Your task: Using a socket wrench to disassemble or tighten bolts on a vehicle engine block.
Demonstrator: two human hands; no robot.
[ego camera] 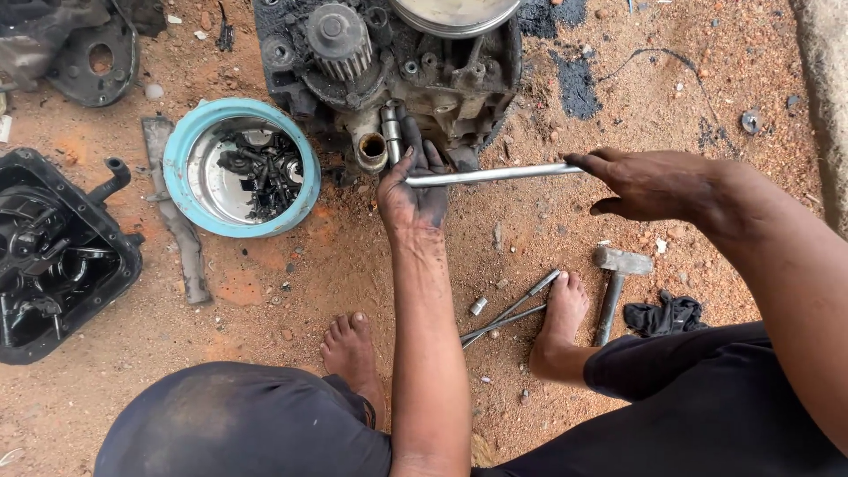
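Left hand is greasy, wrapped around the socket end of a long steel wrench bar, fingers closed where the bar meets the socket. Socket stands on the lower face of the engine block, just beside a short open pipe stub.

Right hand lies on the far end of the bar, fingers curled over the top, thumb underneath. Grip looks loose, more pressing than clamping. Bar runs roughly level between the two hands, just above the ground.

Engine block sits on sandy, oil-stained ground; toothed gear near its top, a round metal rim above that at the frame edge.

Left of the block: blue-rimmed metal bowl holding dark, greasy small parts. A flat grey metal strip lies beside the bowl. Further left, a black oil pan, open side up.

Between the person's bare feet: two thin steel rods, one touching the right foot. Hammer lies just right of that foot, a black rag next to its handle. A small metal piece lies near the rods.
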